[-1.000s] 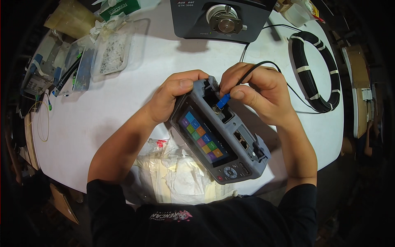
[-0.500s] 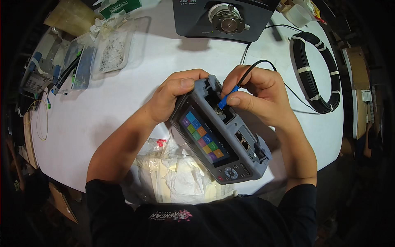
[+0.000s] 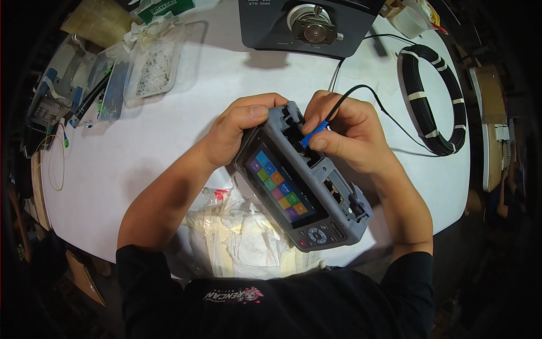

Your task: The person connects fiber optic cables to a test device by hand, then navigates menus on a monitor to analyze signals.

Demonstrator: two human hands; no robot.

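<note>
1. Right hand point(image 3: 353, 133) now: thumb and fingers are closing in a tight pinch on a blue connector point(image 3: 313, 135), leaving no visible gap around it.
2. The connector's tip is pointing into the dark recess point(image 3: 293, 135) along the tester's upper edge; from here I'm not able to tell whether it's seating fully.
3. Left hand point(image 3: 234, 127), and it's gripping the far left corner of the grey handheld tester point(image 3: 316, 209), thumb pressing on top, fingers wrapping out of sight behind.
4. That tester is sitting between the two hands, over the near middle of the table, tilting, with its lit screen point(image 3: 276, 183) showing coloured tiles and its socket side facing right.
5. A black cable point(image 3: 353, 87) is arching from the connector over the right hand and running right to a black coil point(image 3: 418, 116), which is lying there bound with pale ties.
6. Nearer, between the forearms, a crumpled clear packet point(image 3: 254, 243) is lying partly under the tester.
7. Far side, middle: a dark machine point(image 3: 265, 28) is standing with a round metal fitting facing us.
8. Far left, a clear tray point(image 3: 152, 73) is holding whitish scraps, a blue-toned bin point(image 3: 116, 90) is standing just beside it, and the white table point(image 3: 113, 186) is carrying it all.
</note>
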